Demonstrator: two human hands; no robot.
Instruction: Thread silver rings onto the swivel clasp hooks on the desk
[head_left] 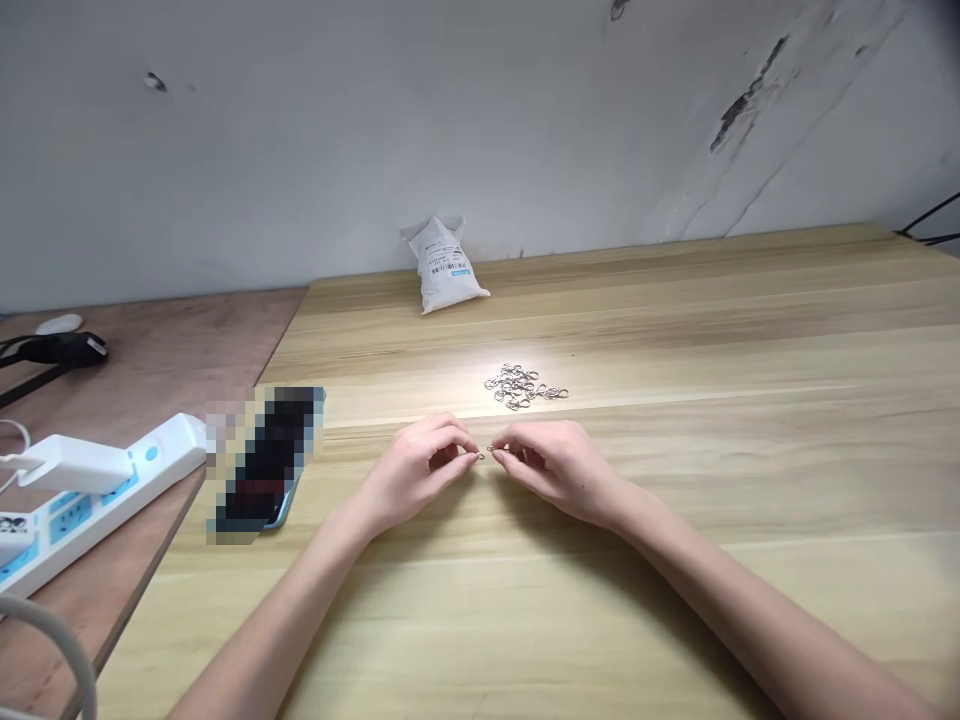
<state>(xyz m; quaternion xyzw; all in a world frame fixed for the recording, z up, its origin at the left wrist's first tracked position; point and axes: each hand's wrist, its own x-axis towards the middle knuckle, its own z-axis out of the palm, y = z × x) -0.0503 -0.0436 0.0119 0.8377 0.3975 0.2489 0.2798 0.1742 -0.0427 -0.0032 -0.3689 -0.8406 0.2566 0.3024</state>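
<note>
My left hand (427, 465) is closed in a pinch, with a small metal loop (481, 456) showing at the tips of its thumb and forefinger. Opposite it, my right hand (555, 465) pinches another small metal loop (490, 449). A narrow gap separates the two sets of fingertips, just above the wooden tabletop (675, 600). Whether the loops belong to one piece or two, I cannot tell. Beyond my hands lies a loose pile of small silvery metal clasps (517, 388), too small to make out in detail.
A white plastic packet (446, 268) with a printed label stands against the wall. Left of my hands lies a phone (281, 450), partly blurred out. On the brown surface at far left are a white power strip (161, 450) with plugs and a black cable connector (75, 350).
</note>
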